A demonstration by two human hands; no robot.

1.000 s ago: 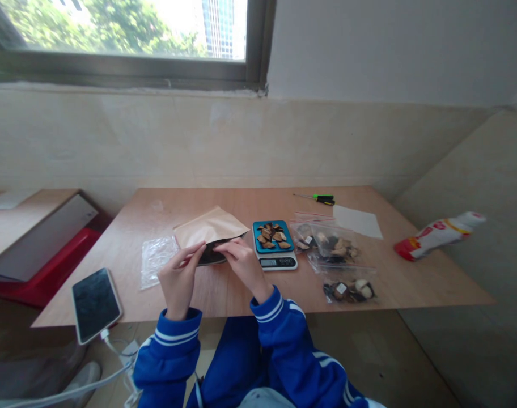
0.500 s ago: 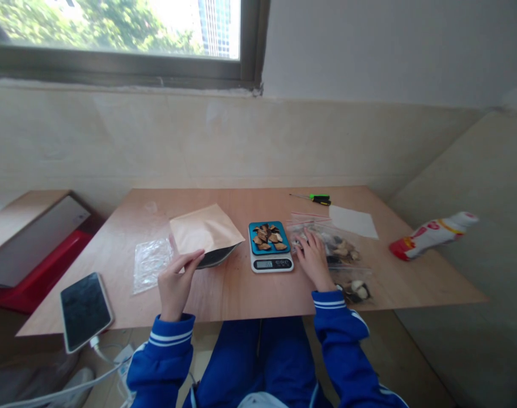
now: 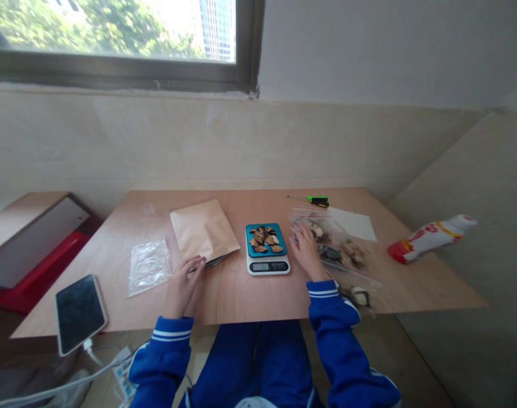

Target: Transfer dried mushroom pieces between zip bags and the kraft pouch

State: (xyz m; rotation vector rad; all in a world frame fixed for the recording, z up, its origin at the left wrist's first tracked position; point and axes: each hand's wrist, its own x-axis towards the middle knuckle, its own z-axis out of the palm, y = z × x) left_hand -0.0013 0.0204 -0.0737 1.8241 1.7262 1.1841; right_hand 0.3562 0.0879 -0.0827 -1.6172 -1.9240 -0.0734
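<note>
My left hand (image 3: 185, 286) pinches the near edge of a brown kraft paper bag (image 3: 205, 229), its dark inside showing in a thin strip at the mouth. A digital kitchen scale (image 3: 267, 266) with a blue top stands in the middle, bearing several dried brown and dark pieces (image 3: 265, 239), like dried mushrooms. Beside it, my right hand (image 3: 307, 252) is open, fingers apart, at the left edge of a clear zip bag (image 3: 341, 235) with similar dried pieces. A second clear zip bag (image 3: 360, 296) lies nearer, partly over the table's front edge.
A clear plastic bag (image 3: 148, 267) and a phone (image 3: 80, 314) with a white cable lie left. Screwdrivers (image 3: 318, 200) lie at the back, near white paper (image 3: 355, 224). A red-and-white bottle (image 3: 428, 238) is at the right. The wooden table (image 3: 224, 303) ends before my lap.
The kraft bag's near edge has dropped and its mouth has narrowed, with my left hand lower. My right hand has shifted slightly left and up, while the zip bags beside it have moved right.
</note>
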